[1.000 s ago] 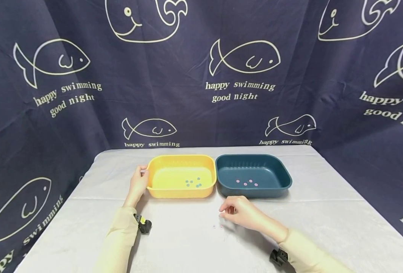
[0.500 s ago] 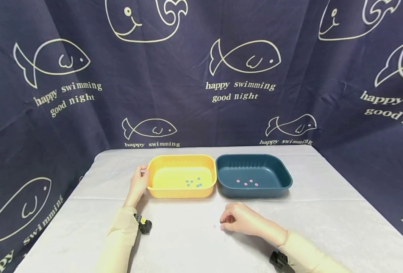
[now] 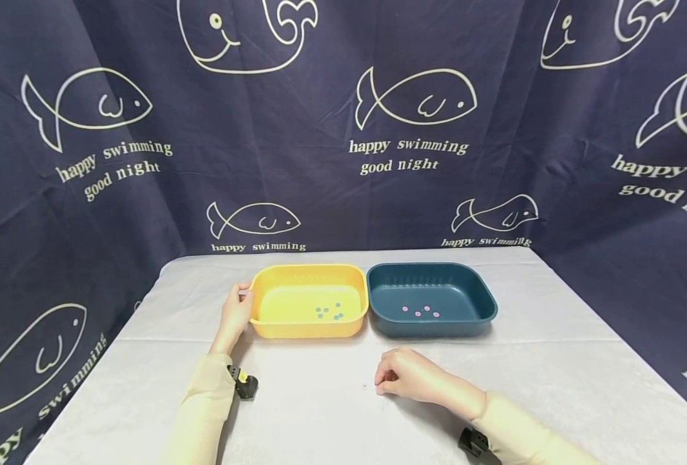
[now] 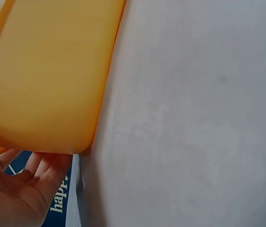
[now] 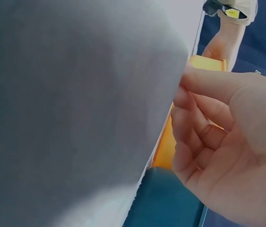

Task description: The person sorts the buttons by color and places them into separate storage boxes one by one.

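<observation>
My left hand [image 3: 235, 313] holds the left end of a yellow plastic tub [image 3: 308, 330]; in the left wrist view its fingers [image 4: 52, 177] lie against the tub's end wall. Small blue button-like discs [image 3: 326, 310] lie on the floor of that tub. My right hand [image 3: 413, 374] is low over the cloth, thumb and forefinger pinched together where a small pink button-like disc lay; the fingertips mostly hide it. Just left of them, a pale small disc [image 3: 364, 387] lies on the cloth. Several pink discs [image 3: 418, 314] lie inside a dark teal tub [image 3: 430, 328].
Both tubs stand side by side, ends touching, toward the back of a table under a whitish cloth [image 3: 308, 413]. A navy curtain [image 3: 332, 181] with fish drawings rises behind and at the sides. Each wrist carries a black camera [image 3: 246, 385].
My right hand has come down and slightly toward me, and its fingertips have closed over the pink disc on the cloth. My left hand and both tubs stay put.
</observation>
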